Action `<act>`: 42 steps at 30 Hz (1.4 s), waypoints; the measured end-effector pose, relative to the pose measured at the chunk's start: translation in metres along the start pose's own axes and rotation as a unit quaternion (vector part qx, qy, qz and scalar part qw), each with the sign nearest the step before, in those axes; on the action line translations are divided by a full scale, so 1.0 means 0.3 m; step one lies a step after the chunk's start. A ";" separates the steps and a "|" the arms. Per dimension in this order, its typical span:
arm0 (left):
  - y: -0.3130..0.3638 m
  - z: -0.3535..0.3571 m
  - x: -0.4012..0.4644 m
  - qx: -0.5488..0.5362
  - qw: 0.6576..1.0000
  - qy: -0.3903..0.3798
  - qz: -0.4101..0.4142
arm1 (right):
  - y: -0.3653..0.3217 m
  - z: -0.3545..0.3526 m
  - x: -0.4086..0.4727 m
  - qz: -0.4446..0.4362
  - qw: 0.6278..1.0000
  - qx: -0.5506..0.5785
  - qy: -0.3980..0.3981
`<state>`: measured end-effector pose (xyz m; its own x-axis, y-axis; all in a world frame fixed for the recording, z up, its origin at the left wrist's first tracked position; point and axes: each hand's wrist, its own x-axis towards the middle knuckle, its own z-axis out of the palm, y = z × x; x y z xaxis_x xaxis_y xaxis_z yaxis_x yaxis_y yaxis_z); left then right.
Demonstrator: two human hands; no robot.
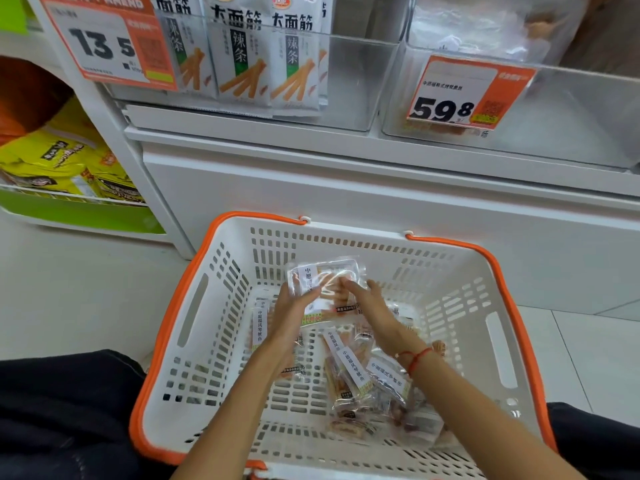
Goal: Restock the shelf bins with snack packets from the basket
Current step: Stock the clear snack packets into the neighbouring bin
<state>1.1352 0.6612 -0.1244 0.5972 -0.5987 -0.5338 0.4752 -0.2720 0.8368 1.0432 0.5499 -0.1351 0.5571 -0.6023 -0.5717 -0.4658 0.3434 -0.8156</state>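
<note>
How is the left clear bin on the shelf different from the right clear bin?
The left bin holds white packets standing upright with printed fronts showing; the right bin holds clear bags piled toward the back. The left bin's tag reads 13.5; the right bin's tag reads 59.8. Both bins are transparent, sit on the same shelf, and carry orange price tags.

White slotted basket (460, 306) with orange rim; clear packets (349, 372) with white labels; orange-and-white price tags (467, 93); yellow bags (62, 161); red wrist string (415, 358).
</note>
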 end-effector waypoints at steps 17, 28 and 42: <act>0.460 0.181 -0.179 0.134 0.947 -0.149 0.251 | -0.640 -0.409 -0.324 -0.275 0.914 -0.298 -0.024; 0.837 0.469 -0.309 0.257 0.820 -0.106 0.501 | -0.831 -0.696 -0.604 -0.488 0.840 -0.204 0.124; 1.142 0.839 -0.084 0.546 0.563 0.142 0.604 | -0.954 -0.826 -0.382 -0.495 0.645 -0.376 0.445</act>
<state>1.1203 0.3937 0.2065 0.2106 -0.7408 0.6378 -0.9766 -0.1890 0.1029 0.9425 0.3422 0.1861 0.3772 -0.5483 0.7464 -0.5730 -0.7713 -0.2770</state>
